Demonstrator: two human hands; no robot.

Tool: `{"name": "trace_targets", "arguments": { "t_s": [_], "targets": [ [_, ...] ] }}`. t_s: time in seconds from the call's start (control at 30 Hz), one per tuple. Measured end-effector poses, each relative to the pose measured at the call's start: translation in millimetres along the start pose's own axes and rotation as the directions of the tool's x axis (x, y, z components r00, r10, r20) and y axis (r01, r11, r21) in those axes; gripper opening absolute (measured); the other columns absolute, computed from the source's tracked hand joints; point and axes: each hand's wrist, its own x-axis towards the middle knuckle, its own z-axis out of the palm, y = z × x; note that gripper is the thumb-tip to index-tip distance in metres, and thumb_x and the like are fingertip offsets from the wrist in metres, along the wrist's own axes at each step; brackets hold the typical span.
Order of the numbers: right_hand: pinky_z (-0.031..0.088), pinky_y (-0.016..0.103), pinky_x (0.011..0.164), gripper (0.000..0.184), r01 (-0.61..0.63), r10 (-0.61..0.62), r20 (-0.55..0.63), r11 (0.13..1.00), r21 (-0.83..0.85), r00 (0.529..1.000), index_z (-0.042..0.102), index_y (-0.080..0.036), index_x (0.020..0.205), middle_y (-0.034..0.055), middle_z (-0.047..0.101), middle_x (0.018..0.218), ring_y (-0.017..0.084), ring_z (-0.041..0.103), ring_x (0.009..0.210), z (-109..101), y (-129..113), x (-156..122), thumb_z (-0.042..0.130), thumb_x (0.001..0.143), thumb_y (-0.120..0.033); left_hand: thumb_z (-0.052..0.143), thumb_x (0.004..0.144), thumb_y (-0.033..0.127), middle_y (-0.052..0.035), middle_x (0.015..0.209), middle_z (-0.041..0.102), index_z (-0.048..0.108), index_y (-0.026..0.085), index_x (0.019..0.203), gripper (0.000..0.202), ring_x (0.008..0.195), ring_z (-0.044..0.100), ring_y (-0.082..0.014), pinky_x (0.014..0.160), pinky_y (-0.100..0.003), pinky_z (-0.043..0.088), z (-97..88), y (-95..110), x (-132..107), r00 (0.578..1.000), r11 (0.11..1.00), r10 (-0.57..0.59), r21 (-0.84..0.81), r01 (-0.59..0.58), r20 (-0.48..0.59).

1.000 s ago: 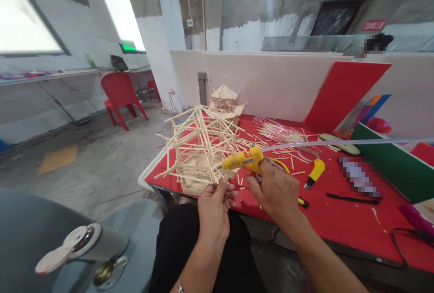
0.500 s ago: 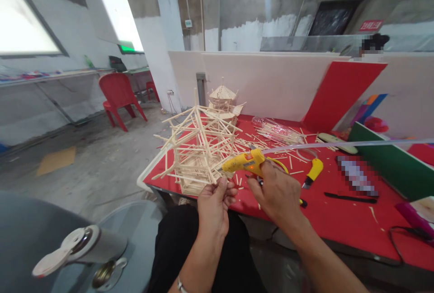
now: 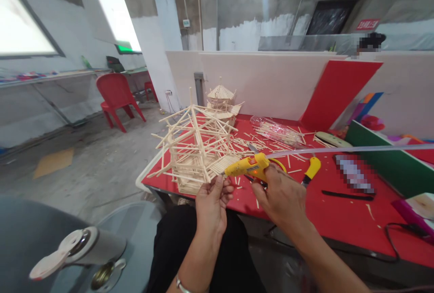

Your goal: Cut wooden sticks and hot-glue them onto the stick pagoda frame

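Note:
My right hand (image 3: pixel 283 198) grips a yellow hot glue gun (image 3: pixel 249 167) with a long clear glue stick (image 3: pixel 339 150) trailing off to the right. Its nozzle points left, just above my left hand (image 3: pixel 212 202), whose fingers are pinched on a thin wooden stick (image 3: pixel 220 179). Just beyond both hands a large open-frame pavilion model of wooden sticks (image 3: pixel 195 146) stands on the red table (image 3: pixel 339 225) near its left corner.
A smaller finished stick pavilion (image 3: pixel 222 103) stands behind the big one. On the table lie loose sticks, a clear bag of sticks (image 3: pixel 276 131), a yellow utility knife (image 3: pixel 311 168), a black cable (image 3: pixel 396 243) and coloured boards (image 3: pixel 383 159). A red chair (image 3: pixel 117 96) stands on the floor at left.
The glue gun and my right hand have dropped slightly and moved right. My left hand stays pinched by the nozzle. The view has shifted a little.

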Motion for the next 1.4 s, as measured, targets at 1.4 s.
{"name": "trace_targets", "arguments": {
  "t_s": [1.4],
  "targets": [
    [0.039,0.026,0.062,0.016,0.041,-0.041,-0.005,0.999,0.015,0.999,0.056,-0.016,0.092,0.0061,0.069,0.081,0.018,0.063,0.071,-8,1,-1,0.051,0.085,-0.029,0.085,0.055,0.014,-0.0077,0.072,0.073,0.062,0.012,0.082,0.035,0.060,0.069,-0.0160,0.048,-0.018,0.051,-5.4,8,-3,0.999,1.000,-0.020,0.019,0.020,0.045]
  ]
}}
